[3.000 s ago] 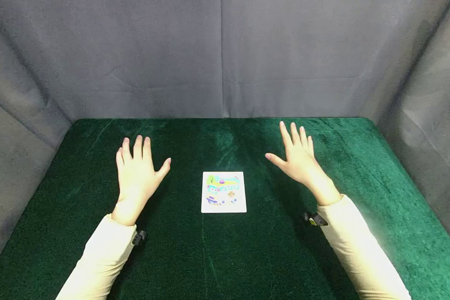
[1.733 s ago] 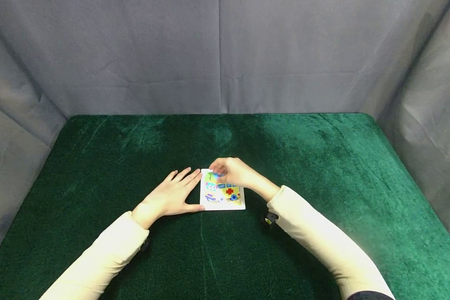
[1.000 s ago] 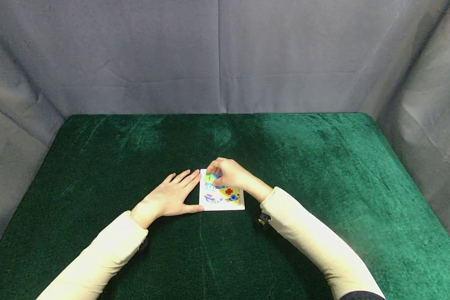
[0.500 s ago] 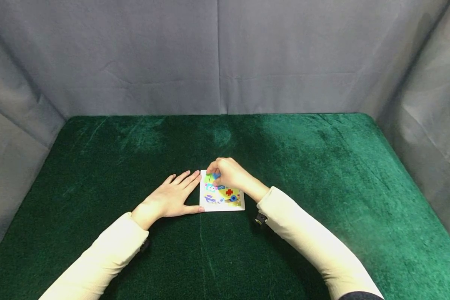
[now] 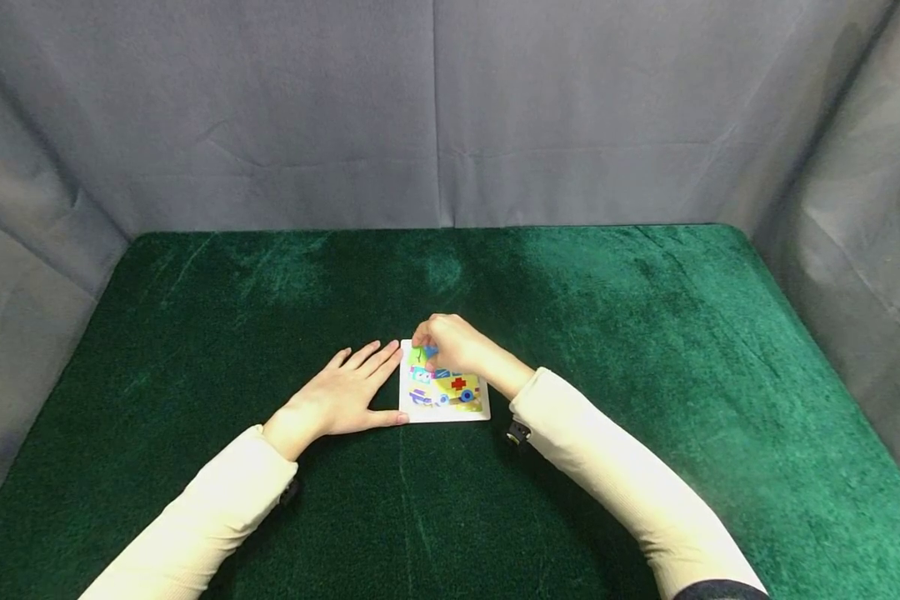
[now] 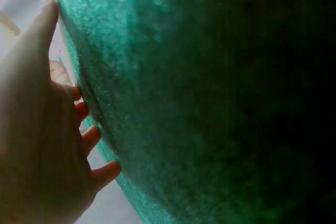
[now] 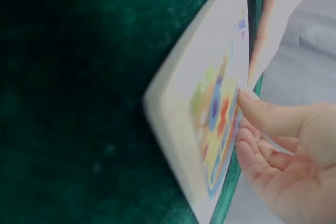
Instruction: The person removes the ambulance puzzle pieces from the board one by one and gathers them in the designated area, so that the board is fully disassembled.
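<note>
A thick white square picture puzzle point(image 5: 438, 414) shows a yellow ambulance with a red cross; it lies near the middle of the green table. Along its left edge rests my left hand point(image 5: 337, 396), fingers spread and straight, with index fingertip and thumb tip right at the border. My right hand point(image 5: 457, 346) arches over the upper part, hiding much of it. Its thumb point(image 7: 254, 103) and curled fingers come down on the picture's upper left, pinching at a puzzle piece there. The right wrist view shows the board point(image 7: 181, 98) close up from its side.
Green velvety cloth point(image 5: 607, 283) covers the table. Grey curtains point(image 5: 285, 108) hang behind it and at both sides. A small dark wrist camera point(image 5: 518, 432) pokes out below my right sleeve.
Both hands were raised apart with fingers spread; they came inward to the puzzle. My left hand settled on its left edge, my right fingers curled over the top. The last second shows little motion.
</note>
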`<action>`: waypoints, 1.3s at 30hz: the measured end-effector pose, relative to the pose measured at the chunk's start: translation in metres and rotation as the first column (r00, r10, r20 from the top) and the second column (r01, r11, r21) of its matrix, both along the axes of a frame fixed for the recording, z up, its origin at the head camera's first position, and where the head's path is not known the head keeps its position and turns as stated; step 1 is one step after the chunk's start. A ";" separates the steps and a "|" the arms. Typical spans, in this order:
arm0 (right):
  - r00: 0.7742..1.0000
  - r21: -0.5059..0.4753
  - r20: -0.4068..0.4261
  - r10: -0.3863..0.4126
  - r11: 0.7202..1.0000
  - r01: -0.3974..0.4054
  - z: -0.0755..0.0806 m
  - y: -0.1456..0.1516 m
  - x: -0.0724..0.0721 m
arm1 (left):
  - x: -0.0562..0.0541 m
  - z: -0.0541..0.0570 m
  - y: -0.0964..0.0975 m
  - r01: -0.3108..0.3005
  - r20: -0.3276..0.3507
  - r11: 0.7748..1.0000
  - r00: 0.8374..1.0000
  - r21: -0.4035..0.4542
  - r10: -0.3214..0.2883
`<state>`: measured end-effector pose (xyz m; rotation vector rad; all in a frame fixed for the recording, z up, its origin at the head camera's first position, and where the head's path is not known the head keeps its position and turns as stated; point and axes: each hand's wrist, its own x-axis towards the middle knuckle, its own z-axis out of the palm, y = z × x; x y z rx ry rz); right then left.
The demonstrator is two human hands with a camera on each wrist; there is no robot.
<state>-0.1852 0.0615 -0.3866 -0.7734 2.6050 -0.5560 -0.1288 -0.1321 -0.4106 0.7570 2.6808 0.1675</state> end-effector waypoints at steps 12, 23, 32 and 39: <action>1.000 -0.001 0.010 -0.002 1.000 0.002 -0.002 -0.002 -0.003 | 0.001 0.002 0.000 0.007 0.001 1.000 1.000 -0.002 -0.007; 0.994 -0.010 0.106 -0.023 1.000 0.025 -0.005 0.000 -0.008 | 0.001 0.001 0.001 0.006 0.018 1.000 1.000 -0.018 -0.006; 0.991 -0.083 0.129 0.020 0.997 -0.010 -0.006 0.008 -0.014 | -0.001 0.001 0.001 0.008 0.012 1.000 1.000 -0.022 -0.008; 0.995 -0.115 0.091 0.044 0.993 -0.034 -0.006 0.009 -0.015 | -0.001 0.001 0.000 0.002 0.006 1.000 1.000 -0.018 -0.002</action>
